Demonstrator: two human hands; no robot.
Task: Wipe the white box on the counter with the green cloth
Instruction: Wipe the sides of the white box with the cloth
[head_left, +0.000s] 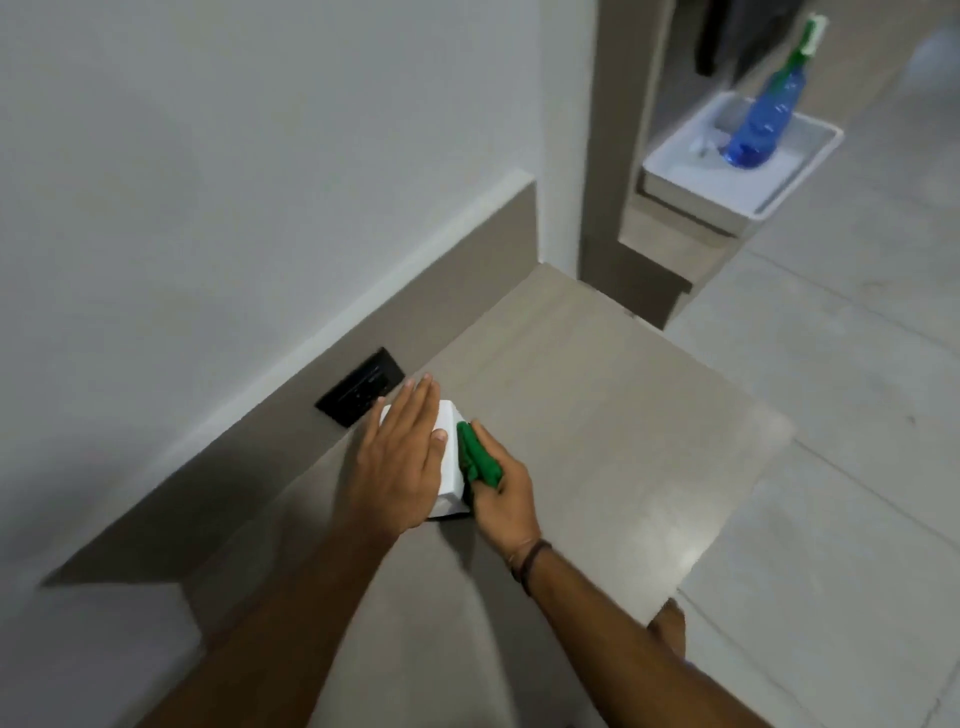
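A small white box (451, 457) stands on the grey counter (597, 441) close to the back wall. My left hand (400, 457) lies flat on top of the box, fingers stretched out and together, covering most of its top. My right hand (506, 496) is closed around a bunched green cloth (477, 456) and presses it against the box's right side. Only the box's right face and part of its top show.
A black socket plate (360, 387) sits in the grey upstand just behind the box. Further right, past a wall column, a white tray (779, 192) holds a blue spray bottle (763, 111). The counter's right edge drops to a pale tiled floor (857, 415).
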